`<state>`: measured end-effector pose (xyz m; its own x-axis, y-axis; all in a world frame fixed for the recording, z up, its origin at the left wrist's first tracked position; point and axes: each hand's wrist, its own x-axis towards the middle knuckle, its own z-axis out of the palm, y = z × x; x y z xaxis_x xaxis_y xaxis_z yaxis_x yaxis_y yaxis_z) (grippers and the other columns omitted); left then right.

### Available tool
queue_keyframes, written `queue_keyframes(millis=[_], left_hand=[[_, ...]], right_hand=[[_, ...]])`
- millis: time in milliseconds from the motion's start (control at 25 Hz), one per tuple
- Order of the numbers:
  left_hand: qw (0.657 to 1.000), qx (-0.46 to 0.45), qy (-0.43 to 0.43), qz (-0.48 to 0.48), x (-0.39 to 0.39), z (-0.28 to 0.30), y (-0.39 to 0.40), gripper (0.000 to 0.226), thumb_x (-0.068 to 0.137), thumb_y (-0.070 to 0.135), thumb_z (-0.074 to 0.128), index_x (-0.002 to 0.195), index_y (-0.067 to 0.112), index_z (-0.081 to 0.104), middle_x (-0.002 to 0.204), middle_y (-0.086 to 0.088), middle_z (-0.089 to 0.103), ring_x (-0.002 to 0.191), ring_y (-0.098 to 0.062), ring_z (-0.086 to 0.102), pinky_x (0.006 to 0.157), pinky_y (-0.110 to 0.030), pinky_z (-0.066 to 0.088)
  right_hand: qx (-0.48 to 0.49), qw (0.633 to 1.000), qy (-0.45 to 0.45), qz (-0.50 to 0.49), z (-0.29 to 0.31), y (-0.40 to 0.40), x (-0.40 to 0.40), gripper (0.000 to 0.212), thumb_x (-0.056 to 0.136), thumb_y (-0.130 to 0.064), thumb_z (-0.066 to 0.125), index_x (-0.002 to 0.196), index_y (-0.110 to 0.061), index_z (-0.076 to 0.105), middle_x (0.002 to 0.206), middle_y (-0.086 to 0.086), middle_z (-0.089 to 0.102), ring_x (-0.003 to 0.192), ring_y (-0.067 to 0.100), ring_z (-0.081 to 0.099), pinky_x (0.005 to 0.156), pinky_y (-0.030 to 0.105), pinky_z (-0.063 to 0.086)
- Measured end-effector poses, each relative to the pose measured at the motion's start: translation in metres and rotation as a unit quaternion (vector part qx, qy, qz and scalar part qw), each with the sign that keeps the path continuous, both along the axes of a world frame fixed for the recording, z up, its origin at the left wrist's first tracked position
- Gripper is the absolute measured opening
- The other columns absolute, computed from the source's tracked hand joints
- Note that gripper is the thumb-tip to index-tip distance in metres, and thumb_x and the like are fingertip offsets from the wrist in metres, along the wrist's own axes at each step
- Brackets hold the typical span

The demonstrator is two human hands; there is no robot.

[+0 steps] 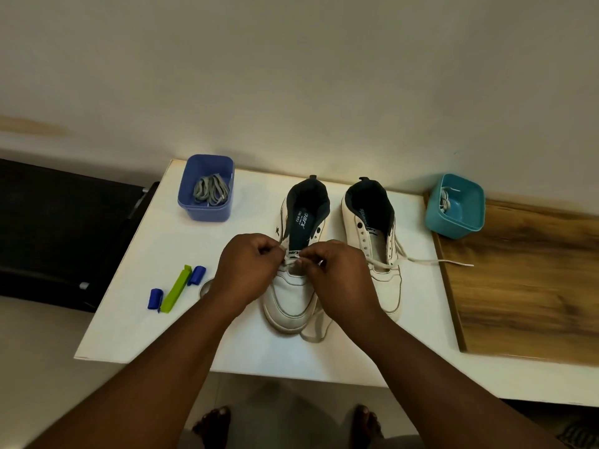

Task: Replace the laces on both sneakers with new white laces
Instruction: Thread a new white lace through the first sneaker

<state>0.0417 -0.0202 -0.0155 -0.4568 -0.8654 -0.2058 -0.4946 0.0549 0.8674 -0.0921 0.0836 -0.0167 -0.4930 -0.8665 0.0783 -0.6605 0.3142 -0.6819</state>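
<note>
Both hands work the white lace (293, 259) at the lower eyelets of the left sneaker (296, 254) on the counter (136, 306); the left hand (249, 270) and right hand (337, 273) are curled, apparently each pinching a strand. Limp and light, the lace is best held near its stiff tip. The right sneaker (372, 231) sits just beside, its lace trailing; the near counter edge lies close.

Dim warm light, brightest on the wall (291, 92) beyond the hands. Soft shadows under forearms. Wide-angle bends the table (136, 335) edges; corners darken, slightly soft.
</note>
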Motion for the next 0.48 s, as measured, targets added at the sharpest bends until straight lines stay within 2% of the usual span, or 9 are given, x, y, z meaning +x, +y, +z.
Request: queue_keyframes(millis=[160, 240, 320, 480], left_hand=[[0.998, 0.052, 0.035, 0.010, 0.000, -0.001, 0.000, 0.015, 0.094, 0.017, 0.067, 0.084, 0.017, 0.078, 0.072, 0.000, 0.075, 0.069, -0.019, 0.071, 0.080, -0.042, 0.060], [0.997, 0.064, 0.041, 0.003, 0.000, -0.002, 0.000, 0.013, 0.095, 0.018, 0.068, 0.088, 0.016, 0.079, 0.075, -0.001, 0.075, 0.071, -0.019, 0.071, 0.083, -0.043, 0.061], [0.996, 0.076, 0.042, -0.003, 0.000, -0.001, 0.001, 0.013, 0.095, 0.019, 0.068, 0.090, 0.015, 0.078, 0.077, -0.003, 0.076, 0.071, -0.018, 0.070, 0.083, -0.042, 0.061], [0.997, 0.064, 0.034, -0.007, -0.001, 0.000, 0.004, 0.013, 0.095, 0.020, 0.068, 0.091, 0.014, 0.078, 0.076, -0.003, 0.075, 0.068, -0.016, 0.070, 0.080, -0.039, 0.060]], right_hand=[[0.008, 0.999, 0.038, 0.033, 0.001, -0.003, -0.002, 0.017, 0.096, -0.017, 0.067, 0.106, -0.022, 0.080, 0.097, -0.002, 0.071, 0.090, 0.011, 0.064, 0.083, 0.028, 0.052], [-0.015, 0.999, 0.038, 0.033, 0.002, -0.003, 0.001, 0.021, 0.095, -0.015, 0.067, 0.110, -0.024, 0.078, 0.100, -0.004, 0.072, 0.092, 0.010, 0.066, 0.085, 0.030, 0.055], [-0.037, 0.999, 0.012, 0.022, 0.002, -0.001, 0.006, 0.024, 0.093, -0.014, 0.069, 0.111, -0.030, 0.071, 0.098, -0.012, 0.073, 0.090, 0.004, 0.068, 0.082, 0.030, 0.057], [-0.021, 1.000, -0.011, 0.002, 0.002, -0.002, 0.005, 0.024, 0.093, -0.019, 0.070, 0.108, -0.034, 0.061, 0.088, -0.014, 0.071, 0.079, 0.003, 0.069, 0.074, 0.035, 0.058]])
